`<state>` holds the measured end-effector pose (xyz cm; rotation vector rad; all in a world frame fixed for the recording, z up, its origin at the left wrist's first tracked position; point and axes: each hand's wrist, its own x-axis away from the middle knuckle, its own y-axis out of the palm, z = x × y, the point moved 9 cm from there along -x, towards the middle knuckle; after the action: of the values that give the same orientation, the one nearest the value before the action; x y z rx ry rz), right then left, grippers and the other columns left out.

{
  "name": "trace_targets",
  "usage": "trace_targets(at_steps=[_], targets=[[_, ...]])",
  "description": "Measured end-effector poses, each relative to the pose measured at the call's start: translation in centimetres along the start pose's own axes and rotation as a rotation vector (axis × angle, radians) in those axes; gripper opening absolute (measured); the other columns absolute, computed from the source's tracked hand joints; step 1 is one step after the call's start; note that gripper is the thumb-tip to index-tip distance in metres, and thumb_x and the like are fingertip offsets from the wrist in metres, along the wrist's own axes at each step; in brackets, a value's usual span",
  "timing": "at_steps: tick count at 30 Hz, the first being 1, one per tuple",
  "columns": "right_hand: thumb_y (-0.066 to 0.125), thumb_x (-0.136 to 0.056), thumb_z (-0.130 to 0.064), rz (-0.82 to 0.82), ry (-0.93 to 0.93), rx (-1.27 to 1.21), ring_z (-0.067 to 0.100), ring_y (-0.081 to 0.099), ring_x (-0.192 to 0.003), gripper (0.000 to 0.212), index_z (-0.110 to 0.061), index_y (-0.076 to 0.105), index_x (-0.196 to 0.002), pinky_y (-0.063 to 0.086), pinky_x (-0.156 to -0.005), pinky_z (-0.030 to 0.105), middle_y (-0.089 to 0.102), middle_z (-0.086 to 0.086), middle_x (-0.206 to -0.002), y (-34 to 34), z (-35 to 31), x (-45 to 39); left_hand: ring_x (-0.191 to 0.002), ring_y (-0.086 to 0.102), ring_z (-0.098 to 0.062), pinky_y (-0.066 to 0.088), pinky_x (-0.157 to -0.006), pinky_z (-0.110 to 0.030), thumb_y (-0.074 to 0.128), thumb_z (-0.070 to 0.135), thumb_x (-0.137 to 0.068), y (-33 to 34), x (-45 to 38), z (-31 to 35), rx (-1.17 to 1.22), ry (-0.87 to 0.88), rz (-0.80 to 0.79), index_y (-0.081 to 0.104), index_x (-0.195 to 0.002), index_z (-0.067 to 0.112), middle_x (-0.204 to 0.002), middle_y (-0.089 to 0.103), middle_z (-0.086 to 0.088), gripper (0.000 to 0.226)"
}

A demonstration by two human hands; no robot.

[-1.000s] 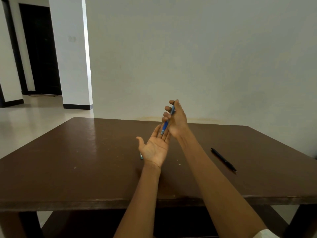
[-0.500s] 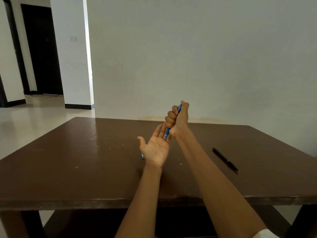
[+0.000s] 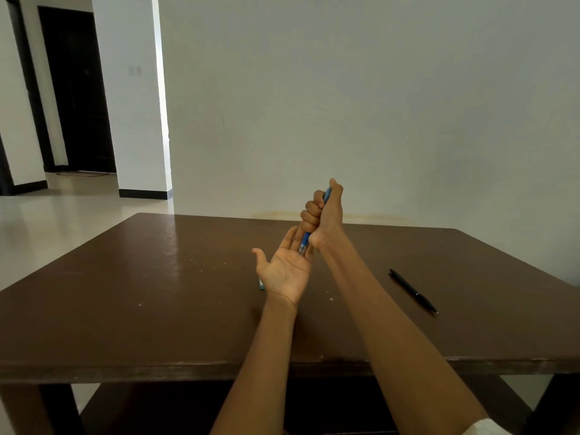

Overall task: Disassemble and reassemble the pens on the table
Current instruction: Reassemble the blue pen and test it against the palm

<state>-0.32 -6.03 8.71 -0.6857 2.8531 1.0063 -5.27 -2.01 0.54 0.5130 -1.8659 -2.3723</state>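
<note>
**Fist Around a Blue Pen, Tip Down on an Open Palm**

Clenched around the blue pen (image 3: 306,238), the right hand (image 3: 323,216) makes its grip with four fingers curled round the barrel and the thumb standing up beside the top end. That pen stands nearly upright above the middle of the tabletop (image 3: 157,293), its lower end resting against the left hand (image 3: 287,270), which lies palm up, fingers straight and released, holding nothing.

Most of the blue barrel is buried in the fist; only a short stretch near the tip and a sliver of the top by the thumb show. The tip looks paler, perhaps clear or metal, but is too small to make out. Under the left hand a small teal piece (image 3: 260,284) pokes out on the tabletop; the rest is covered, so what it is cannot be told.

Counted: two hands, one blue pen held, one black pen (image 3: 412,291) lying flat, one partly hidden teal piece. The black pen is slim with a thin pale ring at mid-length, slanting well to the right of the right forearm and touching neither arm.
</note>
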Motion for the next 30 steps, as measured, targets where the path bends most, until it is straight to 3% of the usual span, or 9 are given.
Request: trace_targets(at_steps=[6, 12, 18, 23, 30], targets=[[0.037, -0.091, -0.058, 0.002, 0.001, 0.007, 0.006, 0.015, -0.032, 0.056, -0.022, 0.025, -0.049, 0.014, -0.034, 0.014, 0.023, -0.009, -0.038, 0.0, -0.02, 0.08, -0.12, 0.051, -0.033, 0.041, -0.099, -0.041, 0.014, 0.069, -0.089, -0.14, -0.09, -0.09, -0.025, -0.004, -0.002, 0.043, -0.127, -0.002, -0.133, 0.05, -0.021, 0.086], [0.037, -0.092, -0.052, 0.011, 0.004, 0.019, 0.006, 0.015, -0.032, 0.054, -0.022, 0.026, -0.049, 0.014, -0.034, 0.014, 0.023, -0.009, -0.038, -0.13, 0.03, 0.1, -0.117, 0.053, -0.033, 0.049, -0.09, -0.043, 0.015, 0.069, -0.088, 0.03, -0.16, -0.09, -0.011, -0.007, -0.023, 0.043, -0.126, -0.003, -0.131, 0.051, -0.022, 0.086], [0.037, -0.093, -0.053, 0.031, 0.007, 0.017, 0.007, 0.016, -0.032, 0.055, -0.022, 0.027, -0.048, 0.015, -0.033, 0.014, 0.023, -0.008, -0.038, -0.39, 0.06, 0.08, -0.114, 0.056, -0.032, 0.051, -0.088, -0.042, 0.016, 0.069, -0.088, -0.08, -0.27, -0.12, -0.01, -0.006, -0.026, 0.045, -0.124, -0.003, -0.127, 0.054, -0.022, 0.086], [0.037, -0.092, -0.057, 0.035, 0.015, 0.005, 0.007, 0.016, -0.032, 0.058, -0.022, 0.028, -0.047, 0.016, -0.032, 0.014, 0.024, -0.008, -0.038, -0.48, 0.15, 0.09, -0.119, 0.052, -0.033, 0.043, -0.097, -0.042, 0.016, 0.069, -0.088, -0.24, -0.22, -0.17, -0.018, -0.009, -0.014, 0.043, -0.127, -0.003, -0.132, 0.05, -0.022, 0.086], [0.037, -0.092, -0.057, 0.03, 0.007, -0.008, 0.006, 0.016, -0.032, 0.058, -0.022, 0.029, -0.046, 0.016, -0.033, 0.014, 0.024, -0.009, -0.037, -0.43, 0.09, 0.13, -0.117, 0.053, -0.032, 0.049, -0.091, -0.04, 0.015, 0.069, -0.088, -0.2, -0.15, -0.11, -0.028, -0.006, -0.006, 0.043, -0.128, -0.002, -0.132, 0.051, -0.022, 0.086]])
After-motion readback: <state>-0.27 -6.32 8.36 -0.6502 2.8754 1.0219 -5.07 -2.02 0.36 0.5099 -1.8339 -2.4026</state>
